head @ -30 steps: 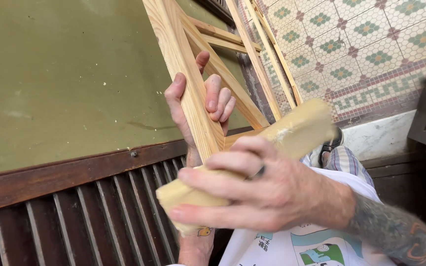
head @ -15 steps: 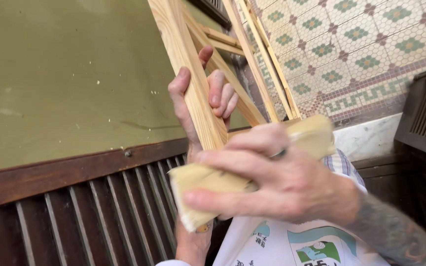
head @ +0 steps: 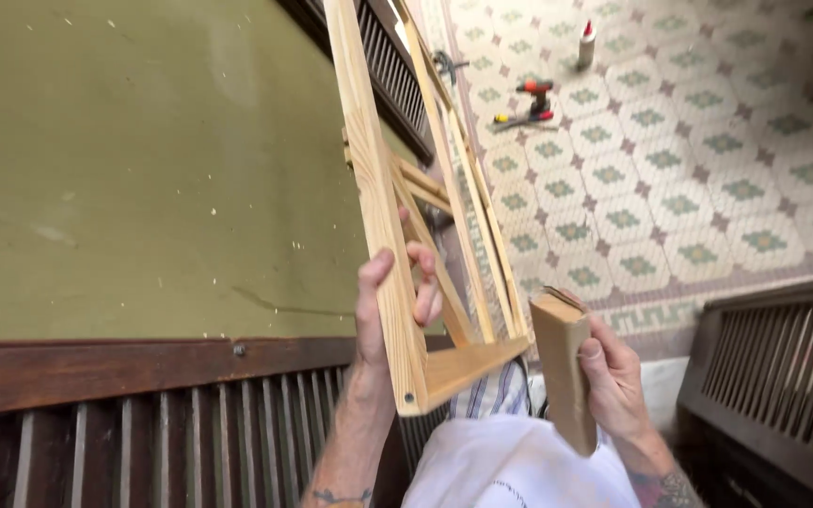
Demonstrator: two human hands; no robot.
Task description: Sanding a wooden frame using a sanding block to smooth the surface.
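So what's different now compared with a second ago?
The right hand has drawn the sanding block off the wooden frame, down to the right, and now holds it upright beside the frame's lower corner rather than lying across it. The view has also swung up, showing tools on the tiled floor. The left hand keeps gripping the frame's near rail as before.

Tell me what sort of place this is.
Probably a home woodworking spot on a patterned tile floor: the left hand grips a bare pine frame, the right hand a sanding block, tools lie behind.
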